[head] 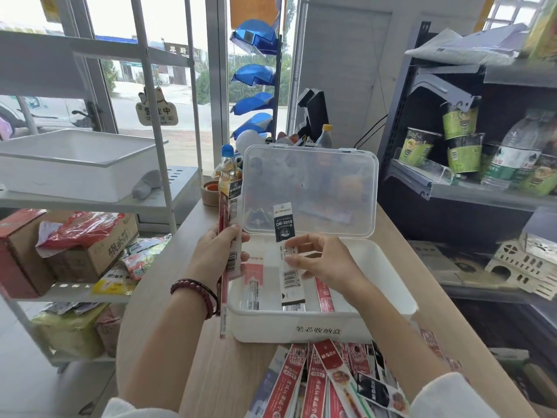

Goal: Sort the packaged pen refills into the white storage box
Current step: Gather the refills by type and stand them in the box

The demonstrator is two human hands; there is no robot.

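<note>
The white storage box [304, 330] stands open on the wooden counter, its clear lid [310, 188] raised at the back. Several refill packets [254, 282] lie inside it. My left hand [215, 251] grips two packets, a red one and a white one [232, 224], upright at the box's left edge. My right hand [322, 260] pinches a black-and-white refill packet [286, 233] marked DM-2015 and holds it over the box interior. A pile of red and black refill packets [331, 384] lies on the counter in front of the box.
A white rack with a tray [78, 164] and snack boxes stands on the left. A dark shelf [482, 188] with cup noodles and water bottles is on the right. Drink bottles [227, 170] and a brown tape roll [210, 191] stand behind the box.
</note>
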